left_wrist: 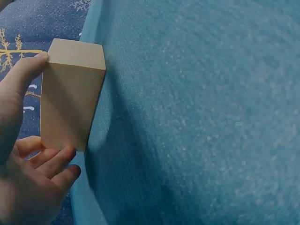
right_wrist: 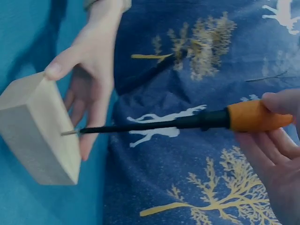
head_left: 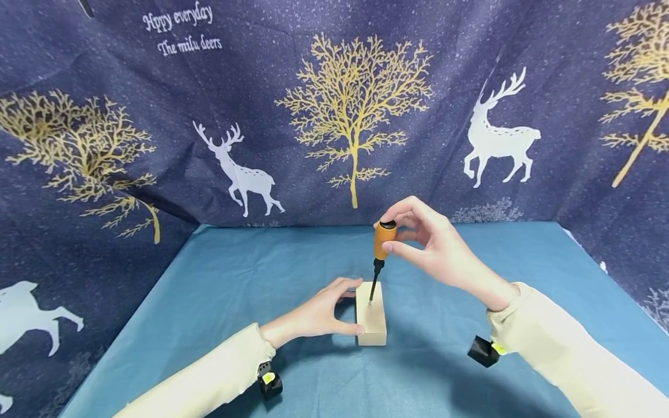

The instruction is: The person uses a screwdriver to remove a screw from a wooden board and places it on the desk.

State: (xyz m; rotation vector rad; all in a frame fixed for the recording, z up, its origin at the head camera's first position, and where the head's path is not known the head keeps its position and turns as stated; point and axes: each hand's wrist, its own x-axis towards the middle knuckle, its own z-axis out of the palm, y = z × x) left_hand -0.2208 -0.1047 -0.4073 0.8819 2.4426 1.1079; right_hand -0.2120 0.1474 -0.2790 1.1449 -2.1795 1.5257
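A pale wooden block [head_left: 371, 324] lies on the blue cloth, its long side running away from me. My left hand [head_left: 324, 309] holds it from the left, thumb at the near end and fingers at the far end. In my right hand [head_left: 434, 244] is a screwdriver [head_left: 385, 241] with an orange handle and black shaft, gripped between thumb and fingers. It stands nearly upright, leaning slightly right, over the block's top face. In the right wrist view, a small metal screw [right_wrist: 69, 133] sticks out of the block, with the screwdriver's tip at its head.
Blue cloth [head_left: 251, 273] covers the table. Behind it hangs a dark blue backdrop [head_left: 324, 174] printed with white deer and golden trees. Small black devices are worn at the left wrist [head_left: 270, 384] and the right wrist [head_left: 483, 352].
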